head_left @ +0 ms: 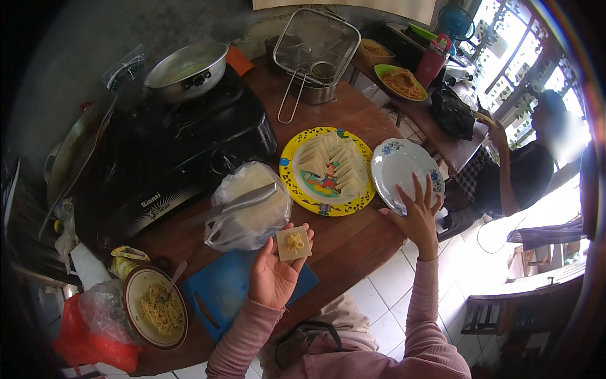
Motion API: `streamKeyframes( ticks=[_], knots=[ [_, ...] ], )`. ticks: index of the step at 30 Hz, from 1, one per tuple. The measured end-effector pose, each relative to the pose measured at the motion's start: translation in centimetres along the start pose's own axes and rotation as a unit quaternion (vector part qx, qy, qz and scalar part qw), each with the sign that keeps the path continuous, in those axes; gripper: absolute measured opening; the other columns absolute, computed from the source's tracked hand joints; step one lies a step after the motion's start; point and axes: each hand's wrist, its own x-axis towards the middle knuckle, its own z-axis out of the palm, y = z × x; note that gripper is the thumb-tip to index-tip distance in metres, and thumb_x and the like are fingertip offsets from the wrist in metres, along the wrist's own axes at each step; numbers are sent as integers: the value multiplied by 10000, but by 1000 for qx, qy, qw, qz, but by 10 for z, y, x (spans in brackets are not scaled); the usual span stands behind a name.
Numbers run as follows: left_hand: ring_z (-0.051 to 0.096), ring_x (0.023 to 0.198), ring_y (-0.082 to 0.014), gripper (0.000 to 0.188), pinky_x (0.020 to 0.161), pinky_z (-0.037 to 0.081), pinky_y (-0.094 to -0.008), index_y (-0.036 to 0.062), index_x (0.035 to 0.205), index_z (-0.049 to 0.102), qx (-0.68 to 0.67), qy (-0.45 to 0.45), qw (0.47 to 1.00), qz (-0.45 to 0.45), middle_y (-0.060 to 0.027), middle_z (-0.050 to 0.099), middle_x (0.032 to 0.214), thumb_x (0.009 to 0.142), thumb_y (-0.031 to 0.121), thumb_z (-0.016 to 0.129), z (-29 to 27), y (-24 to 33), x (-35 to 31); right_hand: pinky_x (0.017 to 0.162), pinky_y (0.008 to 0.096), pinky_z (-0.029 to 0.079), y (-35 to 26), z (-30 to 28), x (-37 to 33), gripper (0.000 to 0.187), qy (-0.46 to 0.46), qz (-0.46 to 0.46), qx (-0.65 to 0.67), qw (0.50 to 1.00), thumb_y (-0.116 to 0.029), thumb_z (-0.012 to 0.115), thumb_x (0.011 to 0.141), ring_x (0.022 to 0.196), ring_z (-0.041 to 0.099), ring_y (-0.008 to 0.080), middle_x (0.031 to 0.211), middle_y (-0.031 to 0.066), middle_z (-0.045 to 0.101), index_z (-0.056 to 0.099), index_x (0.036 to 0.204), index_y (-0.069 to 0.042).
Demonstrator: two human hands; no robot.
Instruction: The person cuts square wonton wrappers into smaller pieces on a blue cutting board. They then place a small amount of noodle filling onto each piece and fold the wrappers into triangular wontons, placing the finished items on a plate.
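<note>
My left hand point(271, 276), palm up, supports a square wonton wrapper point(284, 252) on its fingers. A small heap of yellow noodles point(295, 242) sits on the wrapper's middle. On the right, my right hand point(413, 218) is open, fingers spread over a white plate with blue flowers point(394, 165); whether the fingertips touch it I cannot tell. Beside that plate is a yellow-rimmed plate point(291, 186) with rows of folded pale wrappers point(344, 167). A knife point(243, 201) lies across a plastic bag of wrappers point(252, 222), just beyond my left hand.
A blue cutting board point(230, 287) lies under my left forearm. At left stand a noodle plate with a spoon point(129, 284) and a black stove point(196, 158) bearing a metal pan point(183, 66). A wire strainer point(315, 38) is at the back. A person point(521, 170) sits at right.
</note>
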Motion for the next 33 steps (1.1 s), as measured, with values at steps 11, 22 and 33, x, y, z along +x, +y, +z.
streamKeyframes(
  ticks=[11,22,33],
  knots=[
    [240,1373,-327,589,1154,203,-409,-97,1361,281,-1,-20,1000,11,-233,278,1449,949,307,402,-2,2,0,1063,600,12,4,2,-2,747,-4,8,-39,999,-678,569,742,1415,114,326,1477,132,307,560,1267,-146],
    [341,1324,-305,438,1120,304,-406,-64,1349,331,-13,43,999,-2,-206,365,1402,980,162,400,-6,-2,1,1071,554,64,-55,-37,-21,764,-14,-82,117,990,-655,575,746,1405,97,379,1500,134,255,479,1354,-201],
    [469,1221,-221,408,1018,434,-344,-14,1329,389,23,-2,1000,-19,-133,444,1355,988,209,404,-18,2,0,1006,587,116,-142,-28,-33,725,-27,-272,208,939,-682,507,772,1378,157,415,1461,130,324,535,1285,-170]
  ],
)
